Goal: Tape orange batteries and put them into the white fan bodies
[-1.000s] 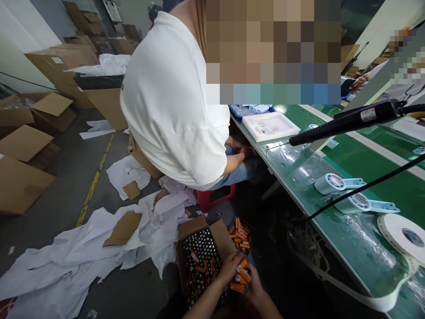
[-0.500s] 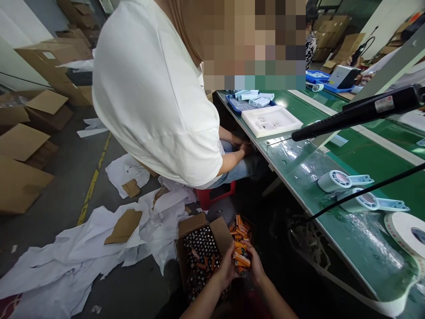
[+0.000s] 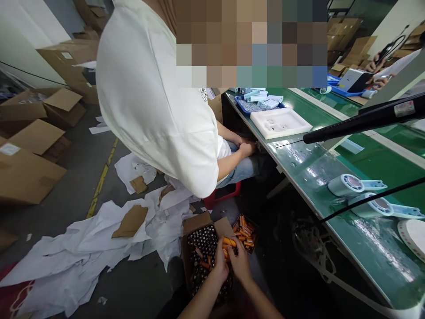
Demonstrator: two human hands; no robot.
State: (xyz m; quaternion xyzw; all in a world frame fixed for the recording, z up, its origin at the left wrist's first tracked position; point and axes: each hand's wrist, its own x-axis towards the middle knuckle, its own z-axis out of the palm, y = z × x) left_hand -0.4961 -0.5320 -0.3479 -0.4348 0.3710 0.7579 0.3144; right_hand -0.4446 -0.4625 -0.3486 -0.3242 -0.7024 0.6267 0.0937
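Observation:
Low in the head view, my left hand [image 3: 220, 262] and my right hand [image 3: 241, 263] are close together, both closed around a few orange cylindrical battery cells [image 3: 229, 242]. My fingers partly hide how many there are. Beneath and to the left of them stands an open cardboard box [image 3: 196, 223] packed with cells on end, their round tops showing, with several orange-brown ones lying across. Just beyond my right hand is a smaller box of loose orange cells [image 3: 245, 231].
A co-worker in a white shirt [image 3: 149, 102] sits ahead on a red stool [image 3: 226, 195]. At right, a green workbench [image 3: 299, 170] bears light-blue fan-like devices [image 3: 347, 185], a white foam tray [image 3: 282, 124] and an electric screwdriver [image 3: 352, 126]. White sheets [image 3: 89, 248] cover floor at left.
My hands have moved left from beside the smaller box toward the larger box, still holding orange cells, and have come closer together. The whole view has shifted slightly.

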